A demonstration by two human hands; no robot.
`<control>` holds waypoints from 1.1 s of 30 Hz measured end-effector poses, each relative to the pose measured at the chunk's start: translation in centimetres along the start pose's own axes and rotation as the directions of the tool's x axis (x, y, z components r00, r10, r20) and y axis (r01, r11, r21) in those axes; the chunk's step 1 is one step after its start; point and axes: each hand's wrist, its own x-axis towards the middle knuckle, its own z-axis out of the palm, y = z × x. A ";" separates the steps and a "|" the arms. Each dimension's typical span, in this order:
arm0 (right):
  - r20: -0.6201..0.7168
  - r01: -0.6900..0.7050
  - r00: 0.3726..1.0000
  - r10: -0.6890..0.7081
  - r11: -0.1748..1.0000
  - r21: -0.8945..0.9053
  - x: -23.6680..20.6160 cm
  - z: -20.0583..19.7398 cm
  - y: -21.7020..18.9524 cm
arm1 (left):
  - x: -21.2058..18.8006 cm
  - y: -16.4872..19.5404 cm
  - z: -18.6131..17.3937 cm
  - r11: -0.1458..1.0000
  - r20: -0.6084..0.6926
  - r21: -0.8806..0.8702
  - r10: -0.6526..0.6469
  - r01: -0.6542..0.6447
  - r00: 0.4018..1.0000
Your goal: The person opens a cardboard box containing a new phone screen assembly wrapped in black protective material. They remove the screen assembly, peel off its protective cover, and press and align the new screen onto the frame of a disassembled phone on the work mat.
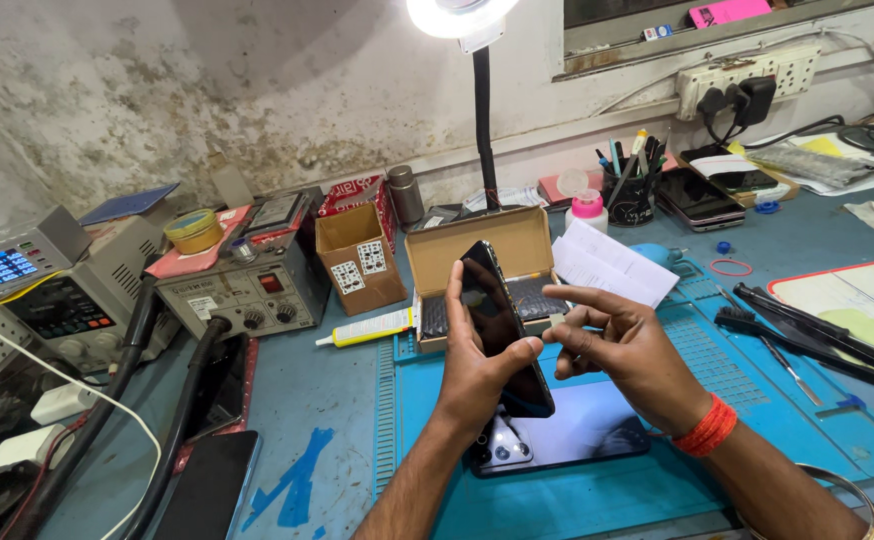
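Here, nearest the camera, a phone body (577, 432) lies flat on the blue work mat (657, 490) that covers the table (337, 400), its camera end towards the left. Just above it, the left hand (479, 372) grips a black phone screen panel (502, 325), held up on a tilt; the fingers (454, 300) wrap its left edge and the thumb presses across its glass. The right hand (629, 352), a red band at its wrist, sits just beside the panel's right edge with thumb and forefinger pinched on something small and pale, too small to tell, while the remaining fingers spread loosely. Behind the hands stands an open cardboard box (482, 275) with dark parts inside, a yellow-capped glue tube (365, 328) lying to its left. Farther back, a smaller cardboard box (359, 257), a grey bench power supply (242, 290), and a lamp stem (483, 130) rising towards the stained wall.
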 end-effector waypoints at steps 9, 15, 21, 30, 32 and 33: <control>-0.055 -0.071 0.996 0.072 0.997 0.014 0.2 0.4 -0.3 | 0.1 -0.5 -0.1 1.000 0.022 -0.012 0.022 -0.021 1.000; -0.055 0.073 0.996 -0.077 0.994 -0.081 0.0 0.4 -0.7 | 0.1 -0.6 -0.2 0.999 0.024 0.000 0.038 -0.038 0.999; -0.070 0.044 0.996 -0.048 0.998 -0.055 0.2 0.2 0.0 | 0.0 -0.5 -0.1 1.000 0.024 -0.007 0.022 -0.022 0.999; -0.088 -0.014 0.996 0.014 1.000 -0.004 0.4 -0.3 0.7 | 0.1 -0.7 -0.2 0.999 0.025 -0.008 0.033 -0.032 0.999; -0.081 0.008 0.997 -0.008 1.000 0.003 0.5 -0.4 0.8 | 0.1 -0.8 -0.3 0.999 0.025 -0.002 0.032 -0.032 0.999; -0.077 0.019 0.997 -0.019 1.000 0.006 0.5 -0.4 0.9 | 0.1 -0.8 -0.3 1.000 0.025 0.001 0.032 -0.032 0.999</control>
